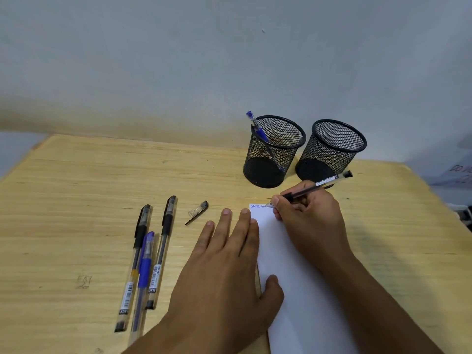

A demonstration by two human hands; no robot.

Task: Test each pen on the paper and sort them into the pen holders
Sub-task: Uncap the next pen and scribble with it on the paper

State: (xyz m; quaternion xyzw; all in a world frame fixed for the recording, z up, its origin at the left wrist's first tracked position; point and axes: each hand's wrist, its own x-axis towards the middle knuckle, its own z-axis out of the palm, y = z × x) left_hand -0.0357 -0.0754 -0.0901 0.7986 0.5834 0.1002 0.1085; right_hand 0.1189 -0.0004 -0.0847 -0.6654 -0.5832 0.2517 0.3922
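My right hand [310, 215] grips an uncapped black pen [321, 183] with its tip on the top edge of the white paper [293, 290], beside some blue writing. My left hand [227, 256] lies flat, fingers spread, pressing the paper's left edge. The pen's cap [198, 211] lies on the table left of the paper. Three capped pens rest further left: two black pens [139, 247] [163, 241] and a blue pen [144, 272] between them. Two black mesh pen holders stand behind the paper; the left holder [274, 152] contains a blue pen [256, 126], while the right holder [332, 149] looks empty.
The wooden table [76, 187] ends at a grey wall behind the holders. Its right edge runs diagonally at the far right, where some pale items sit blurred beyond it.
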